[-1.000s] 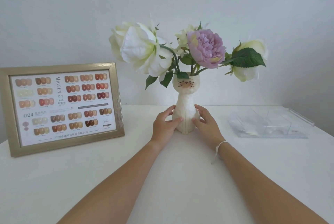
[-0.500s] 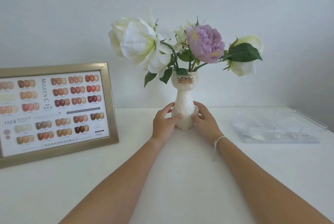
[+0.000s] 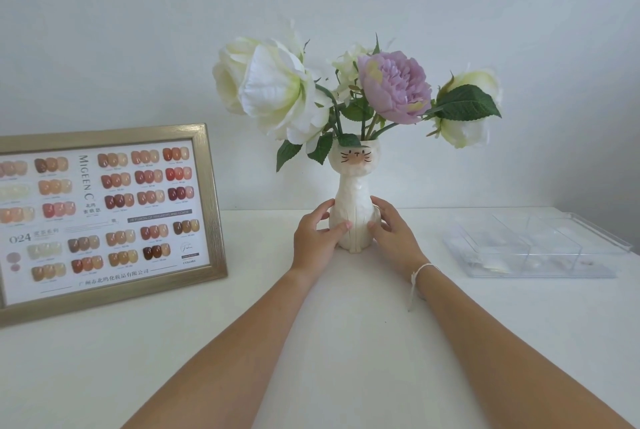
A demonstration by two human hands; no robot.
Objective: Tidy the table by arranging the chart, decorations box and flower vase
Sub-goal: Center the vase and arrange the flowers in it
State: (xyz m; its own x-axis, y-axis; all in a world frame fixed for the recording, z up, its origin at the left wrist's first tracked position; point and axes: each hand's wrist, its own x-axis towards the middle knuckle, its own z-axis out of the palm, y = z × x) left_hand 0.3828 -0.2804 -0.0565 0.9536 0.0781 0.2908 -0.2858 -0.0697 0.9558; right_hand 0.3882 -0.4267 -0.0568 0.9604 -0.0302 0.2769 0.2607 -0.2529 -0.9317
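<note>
Okay, I've got both hands on the flower vase (image 3: 354,221) right now, dead centre of the frame: my left hand (image 3: 316,238) wraps its lower body from the left side with the thumb across the front, and my right hand (image 3: 391,234) cups it from the right, fingers curled round the base. The vase stands upright on the white table (image 3: 346,342), toward the back edge near the wall, its cat face pointing at me and the white and purple flowers (image 3: 346,93) fanning out above in the upper middle. Over at the left of the frame, the chart (image 3: 104,217) in its gold frame is propped up and leaning back, well apart from the vase. At the right of the frame the clear decorations box (image 3: 530,243) lies flat, with its lid seeming to sit a bit askew, though the plastic is too transparent for me to be sure. By my read, chart and box look placed on either side, and the vase in the middle is the piece I'm settling; what's left is letting go, and maybe squaring that box.
</note>
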